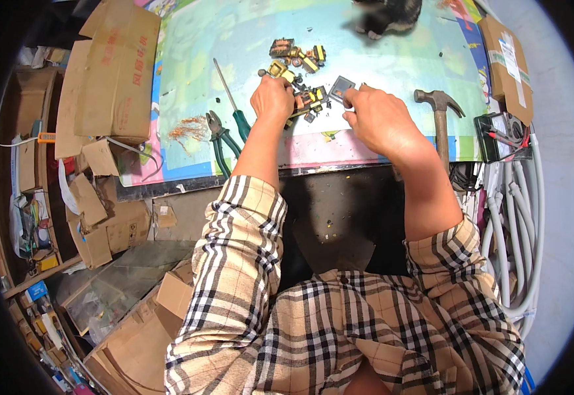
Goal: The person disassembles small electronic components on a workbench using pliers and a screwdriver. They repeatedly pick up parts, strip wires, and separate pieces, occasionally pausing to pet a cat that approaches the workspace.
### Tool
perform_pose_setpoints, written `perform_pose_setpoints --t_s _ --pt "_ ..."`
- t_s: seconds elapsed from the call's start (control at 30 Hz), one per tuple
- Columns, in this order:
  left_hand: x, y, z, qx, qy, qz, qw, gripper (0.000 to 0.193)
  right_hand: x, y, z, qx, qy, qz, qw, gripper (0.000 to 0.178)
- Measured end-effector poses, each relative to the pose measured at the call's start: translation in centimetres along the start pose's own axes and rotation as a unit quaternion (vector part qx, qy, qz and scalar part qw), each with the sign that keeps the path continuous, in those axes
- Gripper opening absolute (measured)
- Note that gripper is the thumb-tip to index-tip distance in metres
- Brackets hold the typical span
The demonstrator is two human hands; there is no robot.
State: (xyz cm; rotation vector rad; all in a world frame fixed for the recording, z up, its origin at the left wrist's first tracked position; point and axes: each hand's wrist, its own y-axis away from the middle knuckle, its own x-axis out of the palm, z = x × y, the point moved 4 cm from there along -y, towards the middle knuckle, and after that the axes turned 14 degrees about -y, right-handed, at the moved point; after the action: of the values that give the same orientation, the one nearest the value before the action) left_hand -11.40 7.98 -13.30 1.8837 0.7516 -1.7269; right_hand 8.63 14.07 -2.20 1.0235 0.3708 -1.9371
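Note:
A cluster of small transformers (310, 99) with yellow tape and copper windings lies on the light mat at the middle of the table. At the cluster's near left side is my left hand (272, 101), fingers curled inward; what they grip is hidden beneath them. To its right, my right hand (384, 124) is bent with its fingertips at the right edge of a grey square piece (340, 87). Left of my left arm lie a long screwdriver (239, 122) with a green handle and green-handled pliers (218, 135). A wooden-handled hammer (440, 115) rests right of my right hand.
Copper wire scraps (189, 128) lie left of the pliers. A dark furry animal (387, 16) is at the table's far side. Cardboard boxes (117, 72) crowd the left edge. A meter with leads (499, 137) sits at the right edge, above grey hoses (520, 224).

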Motion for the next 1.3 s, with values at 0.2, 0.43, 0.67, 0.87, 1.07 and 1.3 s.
perform_pose_setpoints --t_s 0.2,0.43,0.67,0.87,1.07,1.3 --pt "0.7 -0.9 -0.5 0.048 -0.11 0.026 0.992 0.015 0.1 -0.1 0.3 0.005 -0.005 0.002 1.0 0.023" --pt "0.5 -0.8 -0.7 0.043 -0.092 0.012 0.995 0.015 -0.4 0.0 -0.7 0.009 -0.002 -0.022 1.0 0.022" --pt "-5.1 1.3 -2.4 -0.122 0.66 0.258 0.696 0.01 -2.5 -0.6 -0.4 -0.029 -0.112 -0.188 0.975 0.017" --pt "-9.6 4.9 -4.4 -0.065 0.739 0.275 0.611 0.011 -2.1 -0.6 1.6 -0.14 -0.322 -0.236 0.906 0.018" --pt "-11.1 6.4 -5.2 -0.051 0.723 0.252 0.641 0.013 -1.9 -0.5 1.7 -0.149 -0.327 -0.223 0.906 0.016" --pt "-10.5 6.9 -4.2 -0.076 0.68 0.203 0.701 0.012 -2.8 -1.4 -1.4 -0.149 -0.353 -0.179 0.906 0.02"
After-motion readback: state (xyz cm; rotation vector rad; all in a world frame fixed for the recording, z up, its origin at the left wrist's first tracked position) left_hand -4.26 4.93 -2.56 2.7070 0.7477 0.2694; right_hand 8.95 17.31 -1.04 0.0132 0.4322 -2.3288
